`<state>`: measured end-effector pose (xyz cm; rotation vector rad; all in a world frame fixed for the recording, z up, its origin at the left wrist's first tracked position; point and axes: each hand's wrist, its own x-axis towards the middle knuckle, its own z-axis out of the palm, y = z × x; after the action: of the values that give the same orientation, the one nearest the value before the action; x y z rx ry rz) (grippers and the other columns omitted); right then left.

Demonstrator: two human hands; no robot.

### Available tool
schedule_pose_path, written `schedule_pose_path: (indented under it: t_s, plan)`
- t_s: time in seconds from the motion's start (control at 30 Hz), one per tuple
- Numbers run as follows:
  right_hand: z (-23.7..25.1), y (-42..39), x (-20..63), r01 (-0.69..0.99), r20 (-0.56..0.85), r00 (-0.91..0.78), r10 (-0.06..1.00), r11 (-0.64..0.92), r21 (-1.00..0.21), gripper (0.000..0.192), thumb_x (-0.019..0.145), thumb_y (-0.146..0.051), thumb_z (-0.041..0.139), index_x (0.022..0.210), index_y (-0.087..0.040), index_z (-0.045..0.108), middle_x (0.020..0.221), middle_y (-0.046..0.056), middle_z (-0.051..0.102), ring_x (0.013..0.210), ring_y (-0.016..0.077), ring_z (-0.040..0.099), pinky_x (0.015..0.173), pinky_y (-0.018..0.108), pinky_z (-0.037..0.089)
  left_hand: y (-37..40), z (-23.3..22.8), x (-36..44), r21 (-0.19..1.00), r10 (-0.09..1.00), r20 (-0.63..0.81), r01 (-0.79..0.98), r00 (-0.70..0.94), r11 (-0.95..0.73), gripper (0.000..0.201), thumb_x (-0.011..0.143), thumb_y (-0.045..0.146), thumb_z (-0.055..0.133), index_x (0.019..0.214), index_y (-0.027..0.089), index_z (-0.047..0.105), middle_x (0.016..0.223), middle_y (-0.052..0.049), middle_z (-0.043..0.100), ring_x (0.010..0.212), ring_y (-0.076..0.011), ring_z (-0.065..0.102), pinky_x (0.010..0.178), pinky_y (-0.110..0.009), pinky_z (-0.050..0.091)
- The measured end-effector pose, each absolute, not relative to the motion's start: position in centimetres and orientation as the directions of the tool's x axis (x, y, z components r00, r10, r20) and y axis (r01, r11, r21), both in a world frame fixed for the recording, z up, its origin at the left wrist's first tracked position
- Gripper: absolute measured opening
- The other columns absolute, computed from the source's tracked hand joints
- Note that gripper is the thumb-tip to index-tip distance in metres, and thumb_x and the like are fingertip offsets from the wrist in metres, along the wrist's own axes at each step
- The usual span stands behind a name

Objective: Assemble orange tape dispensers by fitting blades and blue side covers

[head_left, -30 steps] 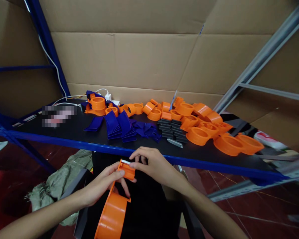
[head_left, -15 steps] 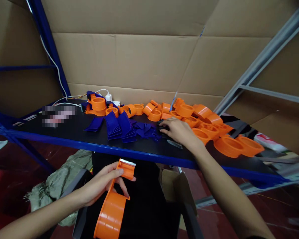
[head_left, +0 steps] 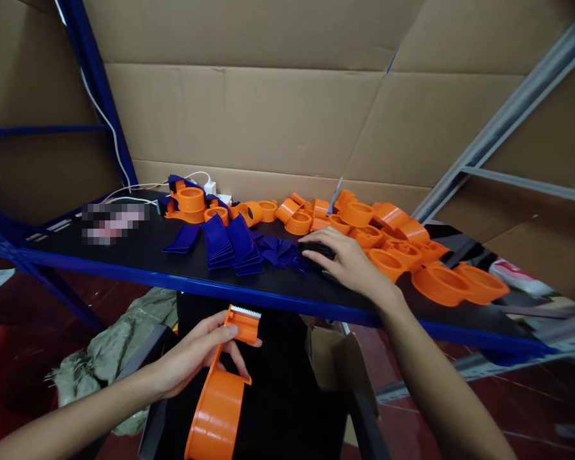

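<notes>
My left hand (head_left: 206, 351) grips an orange tape dispenser (head_left: 215, 415) by its upper end, thumb on the near side. A toothed metal blade (head_left: 245, 312) runs along the top of that end, and the wide ring hangs below over my lap. On the table, my right hand (head_left: 347, 255) has its fingers curled over a black object (head_left: 319, 248) whose kind I cannot make out. Just left of those fingers lie small dark blue pieces (head_left: 278, 249). Beyond the hand is a pile of orange tape dispensers (head_left: 359, 214).
Stacks of dark blue plates (head_left: 218, 243) lie on the black tabletop (head_left: 138, 252), edged with a blue rail. A white charger (head_left: 209, 187) with cables stands behind. Metal posts frame both sides. A cardboard box (head_left: 345, 358) and a grey-green sack (head_left: 124, 345) are below.
My right hand has shifted slightly nearer and its fingers now close around the black object. The grey metal strip beside it is now covered. The left hand and dispenser are almost unchanged.
</notes>
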<state>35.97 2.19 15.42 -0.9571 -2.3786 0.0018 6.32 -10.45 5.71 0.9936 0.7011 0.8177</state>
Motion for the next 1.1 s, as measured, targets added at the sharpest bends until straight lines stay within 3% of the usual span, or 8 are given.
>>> schedule_pose_path:
  t_s: [0.13,0.27,0.4,0.5,0.67,0.9,1.1]
  plan:
    - [14.8,-3.0,32.5,0.489,0.472,-0.664,0.580,0.815,-0.312,0.026,0.100,-0.027,0.053,0.123,-0.023,0.063,0.119,0.007,0.066,0.111,0.0200,0.061,0.097,0.035,0.049,-10.6,6.0,6.4,0.899,0.871,-0.122,-0.318,0.476,0.300,0.034,0.096,0.039,0.057,0.121,0.018,0.058,0.130,-0.020,0.065,0.080,-0.0236,0.075,0.059,-0.028,0.053]
    - [12.7,-6.4,28.7,0.461,0.410,-0.762,0.501,0.865,-0.199,0.030,0.100,-0.023,0.052,0.127,-0.023,0.063,0.115,0.008,0.066,0.104,0.0208,0.060,0.092,0.036,0.050,-10.7,6.0,6.5,0.888,0.876,-0.118,-0.344,0.468,0.304,0.036,0.097,0.039,0.056,0.126,0.018,0.053,0.117,-0.017,0.072,0.088,-0.0258,0.075,0.070,-0.032,0.054]
    - [10.6,-6.7,26.7,0.472,0.484,-0.731,0.481,0.869,-0.150,0.031,0.098,-0.025,0.055,0.128,-0.022,0.064,0.115,0.011,0.062,0.103,0.0223,0.058,0.089,0.037,0.051,-10.9,6.0,6.5,0.893,0.860,-0.123,-0.323,0.495,0.314,0.037,0.099,0.039,0.051,0.128,0.016,0.049,0.088,-0.014,0.076,0.086,-0.0267,0.075,0.072,-0.032,0.053]
    - [9.4,-6.4,26.1,0.503,0.583,-0.612,0.535,0.832,-0.235,0.028,0.094,-0.029,0.063,0.121,-0.021,0.066,0.100,0.009,0.062,0.093,0.0211,0.059,0.080,0.035,0.053,-11.0,6.2,6.5,0.885,0.863,-0.115,-0.343,0.492,0.313,0.035,0.100,0.037,0.050,0.129,0.017,0.047,0.087,-0.014,0.077,0.085,-0.0273,0.075,0.073,-0.033,0.053]
    - [8.2,-6.7,25.5,0.480,0.633,-0.460,0.623,0.774,-0.412,0.010,0.089,-0.024,0.069,0.092,-0.019,0.061,0.087,0.004,0.064,0.082,0.0177,0.061,0.074,0.031,0.053,-11.1,6.5,6.5,0.880,0.867,-0.124,-0.350,0.482,0.320,0.030,0.099,0.036,0.051,0.123,0.017,0.050,0.083,-0.011,0.076,0.083,-0.0273,0.075,0.074,-0.034,0.053]
    - [7.4,-7.2,25.6,0.344,0.703,-0.428,0.568,0.822,-0.454,0.014,0.093,-0.011,0.060,0.103,-0.021,0.064,0.102,0.006,0.070,0.098,0.0177,0.066,0.085,0.032,0.055,-11.0,6.1,6.3,0.864,0.890,-0.119,-0.396,0.440,0.311,0.029,0.098,0.032,0.052,0.123,0.018,0.050,0.096,-0.014,0.076,0.091,-0.0296,0.074,0.078,-0.038,0.052]
    - [7.3,-7.4,25.8,0.348,0.717,-0.378,0.585,0.808,-0.476,0.013,0.092,-0.011,0.062,0.100,-0.020,0.067,0.100,0.005,0.071,0.091,0.0166,0.068,0.082,0.031,0.058,-11.0,5.6,6.1,0.911,0.903,-0.125,-0.314,0.410,0.269,0.029,0.096,0.036,0.056,0.120,0.020,0.051,0.120,-0.014,0.071,0.094,-0.0280,0.073,0.082,-0.039,0.052]
